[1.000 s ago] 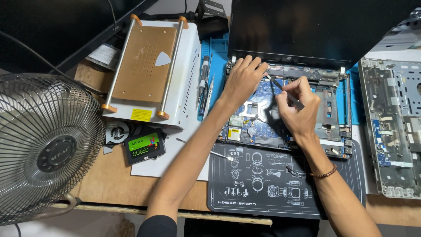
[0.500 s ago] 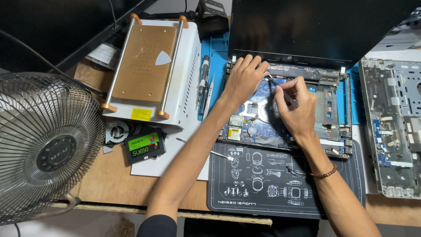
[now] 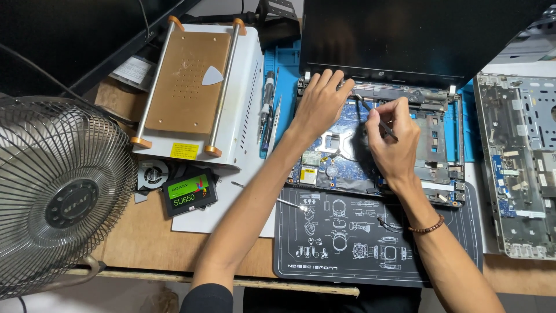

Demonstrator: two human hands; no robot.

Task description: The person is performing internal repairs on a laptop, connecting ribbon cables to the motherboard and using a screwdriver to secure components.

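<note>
An opened laptop base [image 3: 431,133] lies at the table's middle, its blue circuit board [image 3: 333,156] exposed and its dark screen [image 3: 405,35] standing up behind. My left hand [image 3: 318,104] rests flat on the board's upper left part, fingers spread toward the hinge. My right hand [image 3: 394,145] grips a thin dark tool [image 3: 376,119] like a pen, its tip touching the board near the hinge, just right of my left fingertips. A beaded bracelet [image 3: 427,227] circles my right wrist.
A black work mat with white drawings [image 3: 347,255] lies in front of the laptop. A white heating plate with a copper top [image 3: 188,81] stands at the left, a small black drive [image 3: 189,193] below it, a wire-guard fan [image 3: 58,191] far left. A stripped laptop cover [image 3: 521,156] lies right. Screwdrivers [image 3: 267,104] rest on a blue mat.
My right hand has shifted the tool's tip slightly up and left toward the hinge. My left hand stays in place on the board.
</note>
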